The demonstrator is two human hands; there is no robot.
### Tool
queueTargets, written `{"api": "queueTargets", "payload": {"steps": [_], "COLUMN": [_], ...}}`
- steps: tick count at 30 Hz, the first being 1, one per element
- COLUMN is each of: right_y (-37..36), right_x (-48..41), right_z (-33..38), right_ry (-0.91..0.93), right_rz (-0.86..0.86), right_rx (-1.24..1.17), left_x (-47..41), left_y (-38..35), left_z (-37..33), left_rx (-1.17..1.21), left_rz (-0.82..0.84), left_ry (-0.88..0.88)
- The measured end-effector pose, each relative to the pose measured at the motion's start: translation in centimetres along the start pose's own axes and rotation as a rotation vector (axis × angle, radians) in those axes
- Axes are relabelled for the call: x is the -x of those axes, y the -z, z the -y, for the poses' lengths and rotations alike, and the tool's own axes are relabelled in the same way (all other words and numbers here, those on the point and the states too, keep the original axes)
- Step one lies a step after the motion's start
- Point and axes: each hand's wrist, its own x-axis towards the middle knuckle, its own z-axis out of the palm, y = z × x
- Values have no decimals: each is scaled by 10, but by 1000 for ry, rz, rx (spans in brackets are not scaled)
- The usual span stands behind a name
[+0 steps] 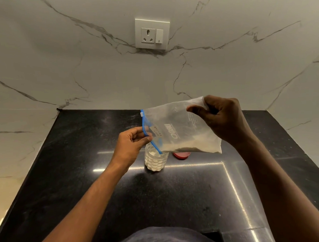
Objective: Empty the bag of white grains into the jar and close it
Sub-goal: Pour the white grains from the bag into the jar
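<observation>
Hands held a limp clear plastic zip bag point(180, 128) over an open clear plastic jar point(156, 160). The left hand point(131, 146) pinched the blue zip mouth above the jar; the right hand point(225, 118) pinched the raised far corner. Remaining white grains point(190, 149) looked light, the film slippery. A red lid point(181, 155) lay below the right grip.

The bag point(180, 131) covers the jar point(156, 160) mouth (lid point(181, 155) just beside); counter point(84, 168) elsewhere bare.

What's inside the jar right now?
The jar on the counter holds white grains, filling most of the part in view. Its mouth is covered by the bag's blue zip corner and the left hand, so the exact fill level is hidden.
</observation>
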Motion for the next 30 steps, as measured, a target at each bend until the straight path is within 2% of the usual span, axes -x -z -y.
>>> {"api": "queueTargets", "payload": {"steps": [11, 25, 28, 30], "right_y": [-3, -2, -6, -7], "right_x": [-3, -3, -4, -5], "right_z": [3, -2, 4, 5], "right_ry": [64, 15, 42, 48], "right_rz": [46, 10, 79, 66], "right_rx": [3, 20, 24, 15], "left_x": [-1, -1, 0, -1], "left_y": [-1, -1, -1, -1], "left_z": [4, 5, 5, 5], "left_rx": [16, 11, 5, 8], "left_rz": [-12, -21, -29, -40], "left_ry": [-6, 12, 13, 14]}}
